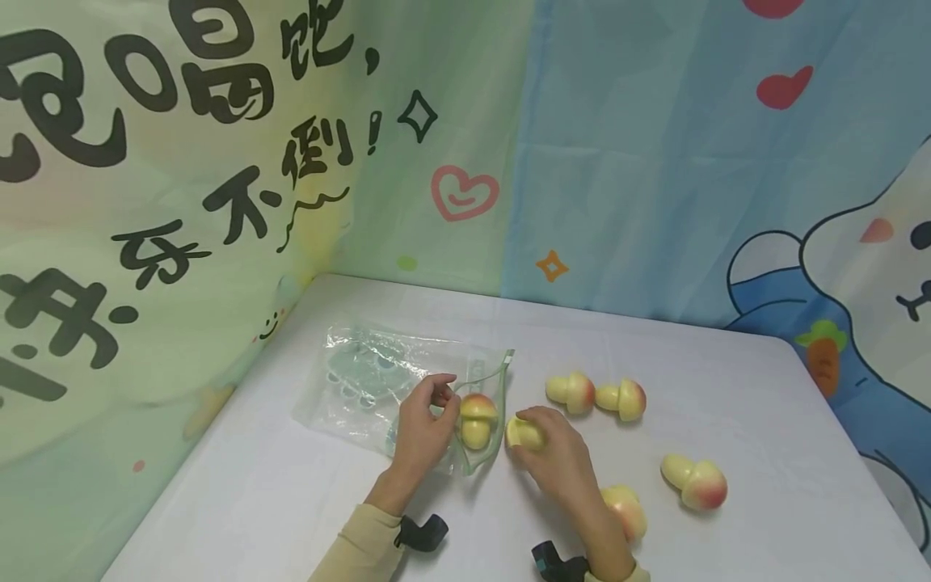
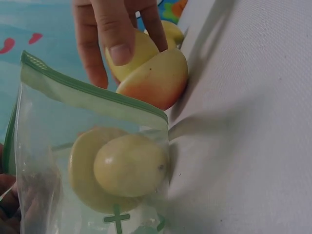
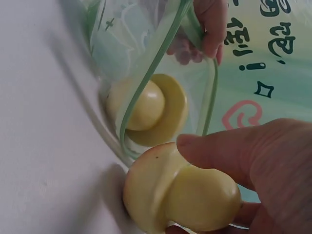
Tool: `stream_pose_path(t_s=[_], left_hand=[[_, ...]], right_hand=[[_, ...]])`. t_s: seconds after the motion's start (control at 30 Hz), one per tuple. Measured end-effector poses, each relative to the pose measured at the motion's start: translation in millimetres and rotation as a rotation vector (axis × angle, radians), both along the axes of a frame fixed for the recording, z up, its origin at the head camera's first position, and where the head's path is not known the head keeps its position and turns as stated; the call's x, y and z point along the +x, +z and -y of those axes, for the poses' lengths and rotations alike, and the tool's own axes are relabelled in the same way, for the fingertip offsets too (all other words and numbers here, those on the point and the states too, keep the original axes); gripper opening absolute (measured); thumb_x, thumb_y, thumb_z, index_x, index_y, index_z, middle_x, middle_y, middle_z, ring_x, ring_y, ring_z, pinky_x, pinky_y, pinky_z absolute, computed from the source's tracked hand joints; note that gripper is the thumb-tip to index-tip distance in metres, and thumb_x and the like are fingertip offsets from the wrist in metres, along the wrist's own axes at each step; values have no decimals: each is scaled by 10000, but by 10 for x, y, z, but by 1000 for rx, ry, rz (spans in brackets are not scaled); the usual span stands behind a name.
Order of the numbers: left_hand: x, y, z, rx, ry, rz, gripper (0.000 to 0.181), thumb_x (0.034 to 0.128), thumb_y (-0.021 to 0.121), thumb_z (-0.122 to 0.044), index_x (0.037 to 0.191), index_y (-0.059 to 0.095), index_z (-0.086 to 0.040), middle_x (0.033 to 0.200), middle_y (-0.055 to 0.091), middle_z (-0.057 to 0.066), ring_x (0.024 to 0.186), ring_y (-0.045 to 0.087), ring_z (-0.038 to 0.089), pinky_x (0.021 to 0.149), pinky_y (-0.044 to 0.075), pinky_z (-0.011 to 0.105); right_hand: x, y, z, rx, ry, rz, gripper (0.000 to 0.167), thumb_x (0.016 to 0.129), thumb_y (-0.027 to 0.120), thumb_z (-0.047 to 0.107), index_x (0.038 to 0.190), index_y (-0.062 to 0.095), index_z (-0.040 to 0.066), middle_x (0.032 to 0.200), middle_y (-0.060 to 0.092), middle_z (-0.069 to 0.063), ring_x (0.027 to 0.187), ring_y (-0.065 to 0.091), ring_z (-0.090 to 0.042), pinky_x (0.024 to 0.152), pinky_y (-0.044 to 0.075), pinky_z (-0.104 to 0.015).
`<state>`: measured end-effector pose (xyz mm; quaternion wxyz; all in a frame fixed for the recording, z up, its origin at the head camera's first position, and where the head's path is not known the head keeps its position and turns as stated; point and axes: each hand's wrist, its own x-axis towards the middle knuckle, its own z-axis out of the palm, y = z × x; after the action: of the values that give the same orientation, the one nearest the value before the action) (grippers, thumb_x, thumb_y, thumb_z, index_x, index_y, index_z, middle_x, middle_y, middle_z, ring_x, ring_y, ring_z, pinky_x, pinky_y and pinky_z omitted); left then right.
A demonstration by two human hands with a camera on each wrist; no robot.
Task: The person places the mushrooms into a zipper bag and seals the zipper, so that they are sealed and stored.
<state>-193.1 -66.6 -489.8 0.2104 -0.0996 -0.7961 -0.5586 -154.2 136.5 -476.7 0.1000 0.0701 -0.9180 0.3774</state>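
A clear zip bag (image 1: 429, 364) with a green rim lies on the table, its mouth spread toward the right. One yellow mushroom-shaped piece (image 1: 477, 432) with a reddish cap is inside, near the opening. My left hand (image 1: 425, 428) pinches the bag's edge with bent fingers; the right wrist view shows these fingers (image 3: 212, 29) at the rim. Just outside the mouth, my right hand (image 1: 556, 457) grips another mushroom piece (image 3: 202, 197) between thumb and fingers, its cap close to the green rim.
Two mushroom pieces (image 1: 570, 393) (image 1: 622, 399) lie side by side behind my right hand. Another (image 1: 695, 482) is farther right, and one (image 1: 625, 512) is partly hidden by my right forearm. A printed cloth (image 1: 618, 162) hangs behind the white table (image 1: 756, 388).
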Motion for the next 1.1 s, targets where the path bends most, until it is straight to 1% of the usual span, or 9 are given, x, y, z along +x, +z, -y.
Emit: stream_pose_path(t_s=[0.1,0.23,0.3,0.43,0.57,0.73,0.87,1.0,1.1], left_hand=[[0,6,0,1,0,1,267,844,659,-15,1110,652,6,859,625,41,762,599,147,589,493,234],[1,12,-6,0,1,0,266,843,658,-15,1109,654,1,858,625,42,763,597,147,589,497,242],[0,13,-7,-1,0,-3,266,843,658,-14,1108,654,-2,857,625,42,761,597,147,590,501,253],[0,10,-5,-5,5,-10,267,839,660,-11,1105,654,2,856,628,45,755,600,147,596,503,252],[4,17,-3,-4,8,-9,268,839,661,-14,1105,654,9,855,630,50,753,599,146,595,495,231],[9,25,3,-4,6,0,268,843,656,-18,1110,652,13,860,629,54,758,597,147,593,485,224],[8,22,3,-3,5,0,266,847,654,-22,1111,652,13,863,629,61,761,599,147,589,484,223],[5,21,3,1,0,-4,267,845,654,-19,1110,651,16,860,629,60,758,598,147,578,482,219],[4,24,3,3,-2,-13,263,845,652,-16,1107,652,12,859,627,56,756,598,145,569,491,225]], right_hand=[[-9,-10,-15,14,-15,-15,415,710,814,68,1104,684,66,1187,650,-106,1168,576,-356,984,445,-532],[-21,-22,-47,23,-45,26,407,721,810,103,1108,685,80,1199,652,-117,1169,572,-371,980,435,-550],[-26,-28,-56,31,-47,43,423,727,810,113,1128,680,80,1209,646,-132,1163,572,-377,976,436,-554],[-25,-52,-55,50,-19,27,484,732,809,116,1182,645,47,1215,628,-168,1154,566,-388,958,447,-562],[-32,-86,-39,54,-22,5,492,762,798,156,1204,621,33,1226,616,-170,1162,562,-378,947,460,-551],[-47,-112,-26,36,-46,6,460,808,780,223,1201,622,44,1211,621,-137,1122,586,-339,914,478,-513],[-56,-106,-30,34,-58,34,472,812,778,235,1218,618,54,1210,621,-141,1094,594,-334,887,482,-504],[-62,-98,-36,3,-57,58,504,809,783,235,1247,604,62,1254,607,-158,1153,571,-356,939,460,-516],[-71,-107,-18,-43,-47,32,518,792,796,197,1251,599,60,1251,609,-155,1145,573,-349,936,463,-505]])
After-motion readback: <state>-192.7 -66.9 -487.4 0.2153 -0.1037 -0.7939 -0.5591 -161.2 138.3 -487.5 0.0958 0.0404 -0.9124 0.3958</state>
